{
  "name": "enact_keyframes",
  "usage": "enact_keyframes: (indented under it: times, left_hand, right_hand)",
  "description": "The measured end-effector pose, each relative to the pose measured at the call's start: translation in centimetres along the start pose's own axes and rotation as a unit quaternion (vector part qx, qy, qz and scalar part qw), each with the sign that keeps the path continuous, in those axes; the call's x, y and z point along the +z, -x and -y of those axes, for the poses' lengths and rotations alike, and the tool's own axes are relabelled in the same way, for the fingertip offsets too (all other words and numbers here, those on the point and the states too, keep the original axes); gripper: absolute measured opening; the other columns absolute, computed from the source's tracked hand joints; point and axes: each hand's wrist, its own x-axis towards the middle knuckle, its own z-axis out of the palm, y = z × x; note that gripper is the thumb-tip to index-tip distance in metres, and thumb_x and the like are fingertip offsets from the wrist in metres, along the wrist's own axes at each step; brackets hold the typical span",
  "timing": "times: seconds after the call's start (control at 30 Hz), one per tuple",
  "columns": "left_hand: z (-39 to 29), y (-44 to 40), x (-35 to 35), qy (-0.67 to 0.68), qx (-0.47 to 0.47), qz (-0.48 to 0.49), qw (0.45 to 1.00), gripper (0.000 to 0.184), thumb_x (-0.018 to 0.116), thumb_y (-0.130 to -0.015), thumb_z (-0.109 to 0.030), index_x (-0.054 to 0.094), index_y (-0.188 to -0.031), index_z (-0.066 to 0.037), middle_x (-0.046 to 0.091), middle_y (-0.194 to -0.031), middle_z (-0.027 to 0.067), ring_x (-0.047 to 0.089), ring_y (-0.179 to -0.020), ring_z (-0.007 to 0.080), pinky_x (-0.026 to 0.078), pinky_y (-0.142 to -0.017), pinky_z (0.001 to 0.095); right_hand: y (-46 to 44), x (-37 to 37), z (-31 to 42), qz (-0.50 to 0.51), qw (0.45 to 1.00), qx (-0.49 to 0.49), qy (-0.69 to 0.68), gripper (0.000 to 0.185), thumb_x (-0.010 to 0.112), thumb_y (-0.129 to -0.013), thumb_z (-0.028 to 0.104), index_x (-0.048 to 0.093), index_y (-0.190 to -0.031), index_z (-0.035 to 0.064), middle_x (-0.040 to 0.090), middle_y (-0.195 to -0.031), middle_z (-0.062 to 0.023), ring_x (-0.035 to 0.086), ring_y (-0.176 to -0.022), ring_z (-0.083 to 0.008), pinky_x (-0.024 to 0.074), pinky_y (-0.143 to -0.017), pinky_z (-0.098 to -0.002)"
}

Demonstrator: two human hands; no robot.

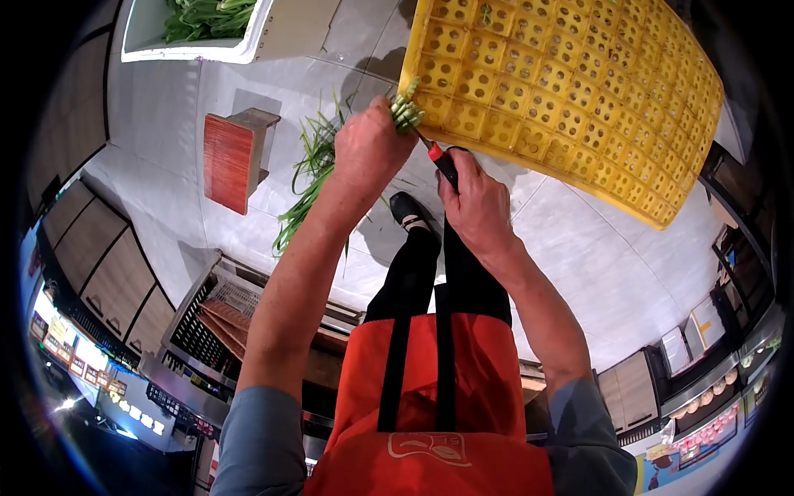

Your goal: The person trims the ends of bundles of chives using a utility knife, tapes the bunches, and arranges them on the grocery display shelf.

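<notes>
My left hand point(374, 142) is closed around a bunch of leafy greens point(310, 178). Long narrow leaves trail down below the fist, while pale cut-looking stalk ends point(405, 114) stick out above it. In my right hand point(480, 202) is a small knife point(445, 164) with a black and red handle. Its short blade lies close to the stalks, partly hidden by my left hand, and I cannot tell whether it touches them. A yellow perforated plastic crate point(546, 99) is just beyond both hands, with bits of green on it.
A white foam box point(256, 33) holds more greens point(207, 21) at the upper left. Left of the leaves, a low stool with a red top point(227, 161) stands on the tiled floor point(157, 124). Black baskets point(203, 318) and shelving are at the lower left.
</notes>
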Motion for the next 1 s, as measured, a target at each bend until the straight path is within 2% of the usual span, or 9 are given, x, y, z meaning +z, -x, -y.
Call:
enact_keyframes:
  times: [0.37,0.53,0.63,0.73,0.83,1.0]
  left_hand:
    - [0.5,-0.5,0.4,-0.021,0.022,0.005,1.0,0.034,0.075,-0.077,-0.026,0.059,-0.091,0.0,0.067,-0.076,0.0229,0.067,-0.078,0.0423,0.054,-0.071,0.0499]
    - [0.2,-0.6,-0.2,-0.019,0.002,0.025,1.0,0.034,0.075,-0.076,-0.026,0.059,-0.092,0.0,0.068,-0.078,0.023,0.067,-0.081,0.042,0.054,-0.073,0.05]
    - [0.2,-0.8,-0.5,-0.044,-0.014,0.056,0.997,0.039,0.074,-0.08,-0.035,0.06,-0.096,-0.003,0.069,-0.082,0.0219,0.067,-0.084,0.0413,0.054,-0.073,0.0503]
    - [0.2,-0.8,-0.3,-0.044,-0.01,0.053,0.998,0.039,0.074,-0.08,-0.036,0.06,-0.097,-0.003,0.069,-0.082,0.0214,0.067,-0.085,0.0412,0.054,-0.074,0.0503]
    - [-0.4,-0.6,-0.7,-0.048,-0.015,0.045,0.998,0.035,0.074,-0.078,-0.027,0.059,-0.095,-0.001,0.069,-0.084,0.0228,0.068,-0.084,0.0421,0.054,-0.075,0.0507]
    - [-0.4,-0.8,-0.6,-0.04,-0.011,0.056,0.998,0.034,0.073,-0.079,-0.028,0.06,-0.095,-0.001,0.069,-0.085,0.0226,0.067,-0.086,0.0414,0.054,-0.075,0.0497]
  right_hand:
    - [-1.5,-0.3,0.3,0.06,0.997,0.026,0.03,0.035,0.07,-0.083,0.012,0.049,-0.109,0.0046,0.067,-0.09,-0.017,0.066,-0.076,-0.0392,0.054,-0.065,-0.0478]
    - [-2.3,-0.9,1.3,0.098,0.992,0.07,0.031,0.031,0.069,-0.084,0.012,0.049,-0.106,0.004,0.067,-0.079,-0.0178,0.066,-0.076,-0.0397,0.0529,-0.066,-0.0494]
    - [-2.8,-1.4,2.2,0.122,0.987,0.101,0.031,0.028,0.068,-0.085,0.012,0.05,-0.104,0.0032,0.066,-0.073,-0.0186,0.066,-0.074,-0.0397,0.0522,-0.066,-0.0495]
    - [-3.0,-1.6,2.5,0.131,0.985,0.109,0.04,0.025,0.068,-0.085,0.013,0.052,-0.101,0.0017,0.065,-0.071,-0.0199,0.066,-0.072,-0.0396,0.0519,-0.065,-0.0491]
    - [-3.3,-1.1,2.1,0.111,0.99,0.086,0.035,0.022,0.064,-0.089,0.015,0.053,-0.101,0.0009,0.063,-0.07,-0.0225,0.064,-0.07,-0.0421,0.0497,-0.065,-0.0506]
    - [-3.1,-1.0,2.4,0.11,0.986,0.116,0.047,0.019,0.062,-0.091,0.016,0.054,-0.098,0.0003,0.063,-0.07,-0.0237,0.063,-0.069,-0.0437,0.049,-0.063,-0.0512]
